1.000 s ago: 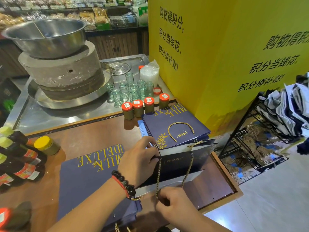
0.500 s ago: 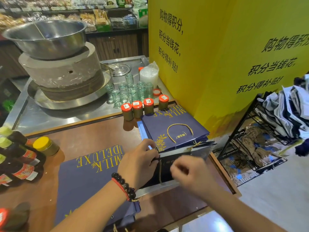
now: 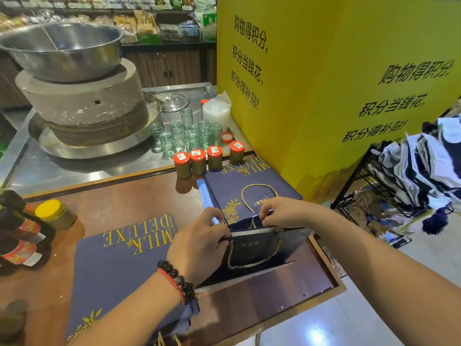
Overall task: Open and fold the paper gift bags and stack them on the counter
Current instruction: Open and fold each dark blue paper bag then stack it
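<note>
Right now we are in the opening step: one navy gift bag stands on the brown worktop between our two hands, its mouth partly spread and its gold rope handle hanging down the near face. Our left hand curls round the bag's left edge, thumb on the near side and fingers over the top rim. Our right hand pinches the far upper rim close to where the far rope is anchored, fingers bent down onto the paper. So the bag sits directly under and between both hands, held at two points on its top.

We judge that the next move calls for pulling the two rims apart so the side gussets pop out, then pressing the paper along its creases; the grip needs to stay light, since stiff paper can crease in the wrong place or tear at the rope holes.

Just behind the held bag lies a flat stack of bags, with a rope handle on top. To our left, another flat pile of bags rests on the worktop, partly under our left forearm.
</note>
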